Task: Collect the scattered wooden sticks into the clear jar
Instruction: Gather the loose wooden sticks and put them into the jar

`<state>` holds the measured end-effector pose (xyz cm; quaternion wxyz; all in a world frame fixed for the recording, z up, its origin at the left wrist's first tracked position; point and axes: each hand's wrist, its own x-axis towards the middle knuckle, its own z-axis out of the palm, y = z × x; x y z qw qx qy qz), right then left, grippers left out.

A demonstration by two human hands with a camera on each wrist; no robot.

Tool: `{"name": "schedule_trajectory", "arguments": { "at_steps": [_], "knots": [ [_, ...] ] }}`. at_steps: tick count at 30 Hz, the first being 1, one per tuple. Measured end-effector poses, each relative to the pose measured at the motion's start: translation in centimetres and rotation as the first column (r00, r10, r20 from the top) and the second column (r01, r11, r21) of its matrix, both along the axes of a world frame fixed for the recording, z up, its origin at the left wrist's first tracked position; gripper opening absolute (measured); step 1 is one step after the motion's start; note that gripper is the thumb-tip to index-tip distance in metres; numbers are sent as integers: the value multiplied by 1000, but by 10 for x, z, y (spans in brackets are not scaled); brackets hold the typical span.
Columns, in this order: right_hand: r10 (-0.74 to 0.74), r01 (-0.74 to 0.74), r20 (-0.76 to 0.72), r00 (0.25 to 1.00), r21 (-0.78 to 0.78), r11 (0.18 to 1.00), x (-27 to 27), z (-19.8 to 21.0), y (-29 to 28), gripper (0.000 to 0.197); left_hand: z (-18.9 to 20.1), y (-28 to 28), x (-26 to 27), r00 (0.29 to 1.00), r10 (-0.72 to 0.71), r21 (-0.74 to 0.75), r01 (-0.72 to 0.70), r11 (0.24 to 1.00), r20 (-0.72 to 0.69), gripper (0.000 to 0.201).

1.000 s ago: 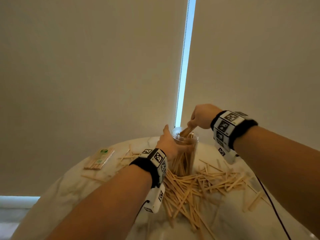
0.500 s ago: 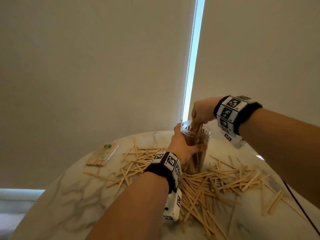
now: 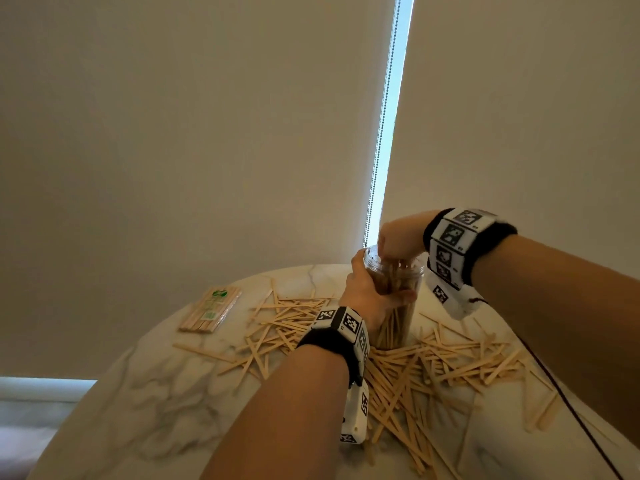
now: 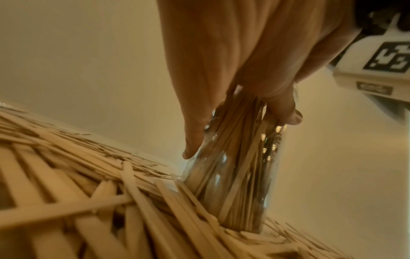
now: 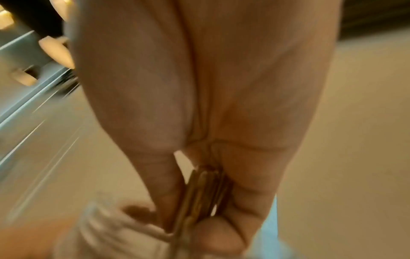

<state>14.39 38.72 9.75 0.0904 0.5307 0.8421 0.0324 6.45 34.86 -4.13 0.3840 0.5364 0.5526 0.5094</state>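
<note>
Wooden sticks (image 3: pixel 429 368) lie scattered over the marble table (image 3: pixel 145 400) around the clear jar (image 3: pixel 398 306), which stands upright and already holds many. The left hand (image 3: pixel 367 292) wraps its fingers and thumb round the jar's upper body. The right hand (image 3: pixel 398 237) sits at the jar's mouth, fingers and thumb pinching a small bundle of sticks (image 5: pixel 204 191) pointing down into it. A wrapped packet of sticks (image 3: pixel 211 310) lies well apart to the left.

Left hand (image 3: pixel 367 292) gripping clear jar (image 3: pixel 398 327), right hand (image 3: pixel 398 242) at its mouth, wooden sticks (image 3: pixel 433 368) scattered around
</note>
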Motion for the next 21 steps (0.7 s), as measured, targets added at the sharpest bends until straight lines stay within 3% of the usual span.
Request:
{"name": "schedule_trajectory", "arguments": {
  "at_steps": [4,7,10,12,17,21],
  "knots": [
    [15,-9,-229,973,28,1000,10,-3,4,11,2,-1,0,1000,-7,-16,7,1000,-10,125],
    [14,-15,-135,991,-5,1000,10,-12,4,29,2,-2,-1,1000,0,-3,0,1000,-26,119],
    [-7,-6,-231,973,-58,998,16,-8,5,17,1,-2,-2,1000,6,2,-6,1000,-17,117],
    [29,-27,-273,961,12,1000,20,-8,7,8,1,-2,-2,1000,2,-5,-2,1000,-5,117],
    [108,-104,-140,984,39,994,20,-17,4,29,2,-1,-2,1000,6,-8,-6,1000,-26,117],
    [108,-79,-389,915,90,993,23,-21,9,16,2,-2,0,999,18,3,-18,1000,-35,115]
  ]
}}
